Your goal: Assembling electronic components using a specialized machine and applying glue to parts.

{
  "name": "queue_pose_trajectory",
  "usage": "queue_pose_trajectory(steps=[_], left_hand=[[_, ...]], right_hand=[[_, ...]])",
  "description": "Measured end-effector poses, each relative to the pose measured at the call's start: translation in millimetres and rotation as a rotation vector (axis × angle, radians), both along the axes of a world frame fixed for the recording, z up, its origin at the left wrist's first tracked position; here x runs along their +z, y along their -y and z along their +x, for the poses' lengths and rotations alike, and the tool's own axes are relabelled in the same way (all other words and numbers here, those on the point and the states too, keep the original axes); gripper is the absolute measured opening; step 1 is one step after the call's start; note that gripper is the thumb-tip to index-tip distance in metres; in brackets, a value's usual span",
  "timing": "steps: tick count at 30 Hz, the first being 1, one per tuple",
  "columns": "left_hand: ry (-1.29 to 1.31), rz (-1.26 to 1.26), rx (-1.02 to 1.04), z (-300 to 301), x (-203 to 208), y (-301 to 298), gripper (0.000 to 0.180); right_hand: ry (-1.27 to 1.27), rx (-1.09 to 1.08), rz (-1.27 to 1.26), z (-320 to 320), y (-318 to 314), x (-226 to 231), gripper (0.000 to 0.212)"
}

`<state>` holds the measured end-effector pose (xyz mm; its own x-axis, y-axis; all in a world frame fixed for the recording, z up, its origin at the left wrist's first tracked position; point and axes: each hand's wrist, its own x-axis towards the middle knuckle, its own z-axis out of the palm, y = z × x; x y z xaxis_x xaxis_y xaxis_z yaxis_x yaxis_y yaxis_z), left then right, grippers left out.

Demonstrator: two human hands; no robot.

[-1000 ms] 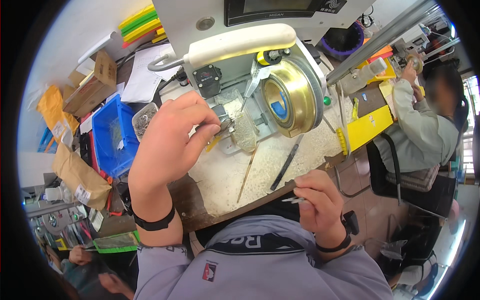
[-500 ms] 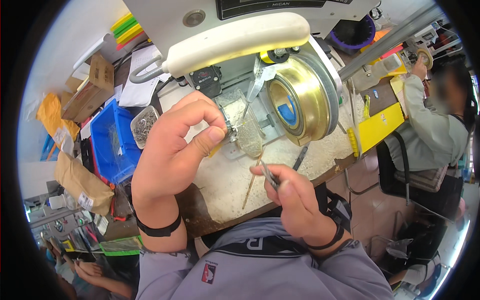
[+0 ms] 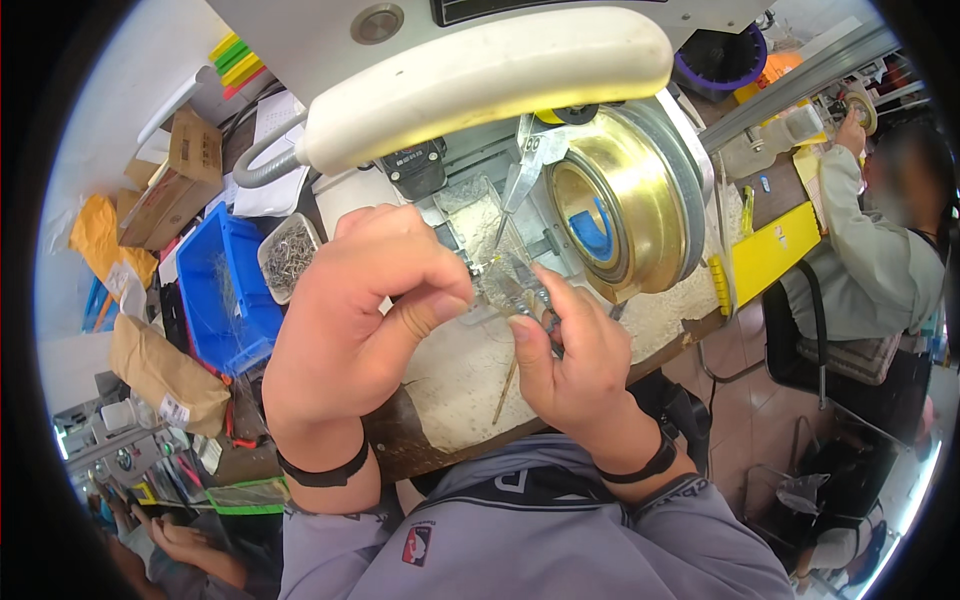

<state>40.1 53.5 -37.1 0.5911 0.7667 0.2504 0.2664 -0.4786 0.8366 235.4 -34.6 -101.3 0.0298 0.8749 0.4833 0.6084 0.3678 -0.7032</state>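
Note:
My left hand [image 3: 365, 310] is closed in a pinch in front of the machine's clear tray [image 3: 462, 200]. Whatever is between thumb and forefinger is hidden. Close to its fingertips is a small metal fixture [image 3: 482, 268] with the metal needle arm [image 3: 520, 185] pointing down beside it. My right hand [image 3: 585, 360] is closed on a small metal hand tool [image 3: 545, 312], whose exact kind is hard to make out. The tool's end reaches toward the fixture, just right of my left fingertips. A large brass-coloured wheel [image 3: 640, 210] with a blue piece inside stands right of the needle arm.
A long white lamp [image 3: 490, 85] hangs over the work. To the left are a blue bin [image 3: 225, 290], a clear box of small metal pieces [image 3: 290, 245] and a brown paper package [image 3: 165, 375]. A thin stick [image 3: 507, 392] lies on the bench. Another person [image 3: 870, 240] sits at the right.
My right hand has moved up and left with the metal tool, and is now close to my left fingertips. My left hand keeps its pinch. The view has shifted slightly.

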Motion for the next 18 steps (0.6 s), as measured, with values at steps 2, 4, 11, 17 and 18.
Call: queue_pose_trajectory(steps=[2,4,11,17,18], left_hand=[[-0.044,0.069,-0.015,2.3,3.1,-0.4,0.011],[-0.089,0.140,-0.028,3.2,4.8,0.0,0.011],[-0.113,0.191,-0.029,4.3,5.8,-0.7,0.015],[-0.094,0.187,-0.030,4.6,4.2,-0.1,0.016],[-0.089,0.181,-0.031,3.3,5.1,-0.1,0.015]], right_hand=[[0.071,-0.032,0.063,1.8,-1.7,-2.2,0.043],[0.067,-0.039,0.079,1.0,-2.7,-3.3,0.041],[0.090,-0.019,0.187,1.2,-8.4,-10.9,0.034],[0.108,0.042,0.149,3.6,-6.3,-9.3,0.034],[0.108,0.042,0.152,2.5,-5.7,-8.6,0.034]])
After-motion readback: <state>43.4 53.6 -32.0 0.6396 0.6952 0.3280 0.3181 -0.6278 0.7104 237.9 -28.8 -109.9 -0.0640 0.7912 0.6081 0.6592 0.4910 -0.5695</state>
